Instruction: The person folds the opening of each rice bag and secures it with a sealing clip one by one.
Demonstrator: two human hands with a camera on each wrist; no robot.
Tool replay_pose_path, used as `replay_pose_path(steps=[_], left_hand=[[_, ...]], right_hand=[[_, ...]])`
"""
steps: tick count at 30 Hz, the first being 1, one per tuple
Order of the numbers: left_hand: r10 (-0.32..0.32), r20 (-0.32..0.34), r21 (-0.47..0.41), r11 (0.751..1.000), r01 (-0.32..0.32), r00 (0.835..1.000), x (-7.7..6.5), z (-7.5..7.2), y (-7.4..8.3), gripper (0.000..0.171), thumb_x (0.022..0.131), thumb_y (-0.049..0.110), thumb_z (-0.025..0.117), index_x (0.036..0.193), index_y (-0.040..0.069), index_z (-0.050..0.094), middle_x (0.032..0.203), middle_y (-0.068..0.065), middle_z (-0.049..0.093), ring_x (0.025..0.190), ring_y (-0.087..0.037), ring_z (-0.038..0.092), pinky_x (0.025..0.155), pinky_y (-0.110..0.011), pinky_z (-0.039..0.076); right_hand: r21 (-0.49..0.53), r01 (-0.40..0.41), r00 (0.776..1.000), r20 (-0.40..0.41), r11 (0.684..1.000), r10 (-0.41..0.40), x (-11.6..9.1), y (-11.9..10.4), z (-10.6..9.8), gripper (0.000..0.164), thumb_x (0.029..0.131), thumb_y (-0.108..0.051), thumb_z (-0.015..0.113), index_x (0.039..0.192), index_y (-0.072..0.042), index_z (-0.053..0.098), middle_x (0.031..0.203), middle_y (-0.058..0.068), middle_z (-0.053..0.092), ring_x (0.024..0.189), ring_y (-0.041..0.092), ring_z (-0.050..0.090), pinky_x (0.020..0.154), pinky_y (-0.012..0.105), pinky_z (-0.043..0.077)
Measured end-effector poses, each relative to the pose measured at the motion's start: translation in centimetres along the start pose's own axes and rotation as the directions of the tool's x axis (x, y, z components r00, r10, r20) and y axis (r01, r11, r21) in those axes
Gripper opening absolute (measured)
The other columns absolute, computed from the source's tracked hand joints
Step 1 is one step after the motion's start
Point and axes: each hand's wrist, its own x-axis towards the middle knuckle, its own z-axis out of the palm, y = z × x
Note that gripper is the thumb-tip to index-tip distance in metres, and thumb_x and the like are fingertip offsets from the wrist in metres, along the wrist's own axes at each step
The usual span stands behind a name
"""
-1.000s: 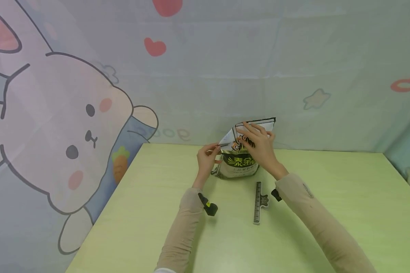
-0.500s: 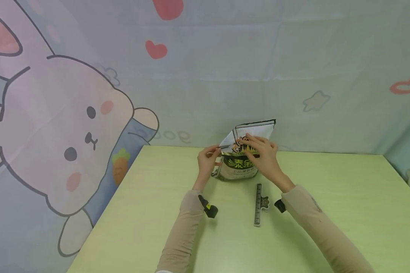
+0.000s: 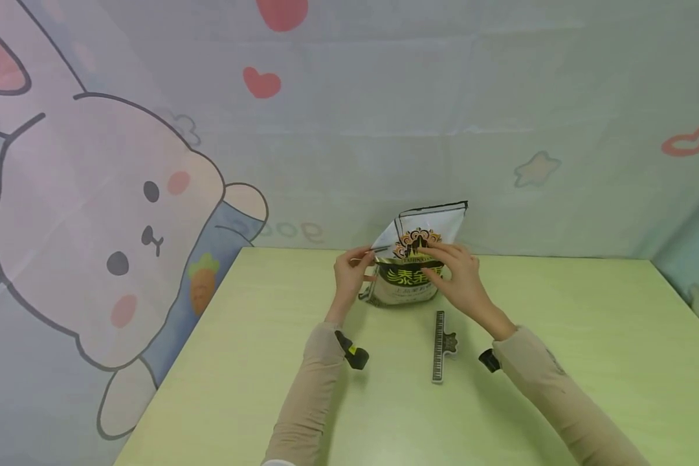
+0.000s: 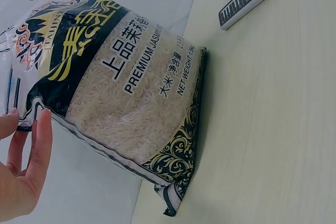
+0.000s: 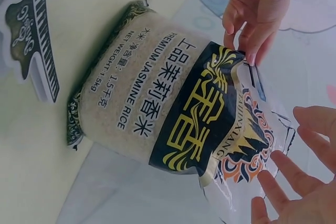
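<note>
A bag of jasmine rice (image 3: pixel 404 294) stands upright at the back of the table, its white upper part rising toward the wall. My left hand (image 3: pixel 351 275) pinches the bag's left side edge between thumb and fingers, just below the white part. In the left wrist view, rice shows through the clear front of the bag (image 4: pixel 131 98). My right hand (image 3: pixel 460 275) is at the bag's front right, fingers spread; the right wrist view shows its fingers (image 5: pixel 294 171) extended near the printed emblem. In front of the bag lies a clip (image 3: pixel 439 349) with a piano-key pattern.
The pale green table (image 3: pixel 256 362) extends to both sides of the bag. Close behind it hangs a cloth backdrop (image 3: pixel 349 142) with a cartoon rabbit (image 3: pixel 110 226) at the left. Dark wrist cameras hang below both sleeves.
My right hand has slid down the bag's front from near the top edge and drawn slightly right, uncovering the emblem. My left hand keeps its pinch on the side edge.
</note>
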Motion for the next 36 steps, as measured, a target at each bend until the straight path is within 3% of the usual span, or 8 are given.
replay_pose_path(steps=[5, 14, 17, 22, 25, 31, 36], left_hand=[[0.001, 0.022, -0.031, 1.000, 0.000, 1.000, -0.4, -0.1, 1.0, 0.025, 0.085, 0.003, 0.058, 0.107, -0.007, 0.061, 0.092, -0.027, 0.058, 0.087, -0.049, 0.055, 0.064, -0.054, 0.054], [0.007, 0.040, -0.030, 1.000, -0.005, 0.999, -1.3, -0.1, 2.4, 0.025, 0.086, 0.002, 0.056, 0.107, -0.010, 0.059, 0.093, -0.028, 0.056, 0.089, -0.052, 0.052, 0.068, -0.057, 0.053], [0.008, 0.034, -0.032, 0.999, -0.007, 0.999, -1.3, -0.2, 2.3, 0.024, 0.085, 0.002, 0.057, 0.106, -0.010, 0.060, 0.091, -0.027, 0.057, 0.079, -0.040, 0.059, 0.068, -0.057, 0.053], [0.023, 0.036, -0.026, 0.999, -0.022, 0.999, -1.2, -0.5, 1.9, 0.024, 0.085, 0.002, 0.057, 0.106, -0.010, 0.060, 0.089, -0.027, 0.056, 0.063, -0.003, 0.058, 0.066, -0.056, 0.053], [0.028, 0.044, -0.025, 0.999, -0.027, 0.999, -1.2, -0.7, 1.9, 0.025, 0.086, 0.003, 0.057, 0.107, -0.011, 0.059, 0.090, -0.029, 0.055, 0.063, -0.001, 0.057, 0.066, -0.055, 0.053], [0.020, 0.027, -0.032, 0.999, -0.019, 0.999, -1.2, -0.7, 1.9, 0.024, 0.085, 0.002, 0.058, 0.105, -0.010, 0.060, 0.088, -0.026, 0.057, 0.065, -0.010, 0.059, 0.066, -0.057, 0.052], [0.016, 0.030, -0.029, 0.999, -0.015, 0.999, -1.1, -0.8, 2.0, 0.024, 0.085, 0.002, 0.057, 0.106, -0.011, 0.060, 0.091, -0.030, 0.056, 0.062, -0.002, 0.057, 0.067, -0.058, 0.052]], right_hand=[[0.005, 0.007, 1.000, -0.002, 1.000, -0.007, -0.9, 0.1, -0.5, 0.038, 0.079, -0.008, 0.066, 0.116, -0.005, 0.058, 0.114, 0.019, 0.056, 0.107, 0.036, 0.044, 0.088, 0.057, 0.036], [-0.047, -0.084, 0.990, 0.111, 0.995, 0.088, -3.0, 0.4, -1.1, 0.042, 0.082, -0.013, 0.063, 0.121, -0.001, 0.051, 0.111, 0.019, 0.058, 0.102, 0.034, 0.049, 0.088, 0.050, 0.040], [-0.054, -0.116, 0.983, 0.140, 0.992, 0.122, -3.6, 0.4, -1.2, 0.042, 0.083, -0.013, 0.062, 0.121, 0.000, 0.049, 0.110, 0.019, 0.058, 0.101, 0.034, 0.050, 0.089, 0.050, 0.040], [-0.056, -0.155, 0.971, 0.176, 0.986, 0.163, -4.5, 0.6, -0.9, 0.044, 0.084, -0.013, 0.061, 0.123, 0.000, 0.046, 0.109, 0.020, 0.059, 0.099, 0.036, 0.051, 0.090, 0.052, 0.040], [-0.065, -0.178, 0.963, 0.192, 0.982, 0.187, -5.1, 0.7, -0.7, 0.046, 0.084, -0.014, 0.061, 0.124, 0.000, 0.045, 0.108, 0.020, 0.059, 0.098, 0.036, 0.052, 0.087, 0.053, 0.042], [-0.101, -0.241, 0.940, 0.223, 0.965, 0.258, -6.1, 1.1, -0.5, 0.046, 0.085, -0.015, 0.060, 0.123, 0.005, 0.043, 0.107, 0.022, 0.059, 0.097, 0.038, 0.052, 0.080, 0.051, 0.046], [-0.130, -0.276, 0.920, 0.250, 0.952, 0.301, -6.8, 1.3, -0.4, 0.047, 0.085, -0.015, 0.059, 0.122, 0.009, 0.043, 0.106, 0.024, 0.059, 0.098, 0.041, 0.053, 0.080, 0.052, 0.048]])
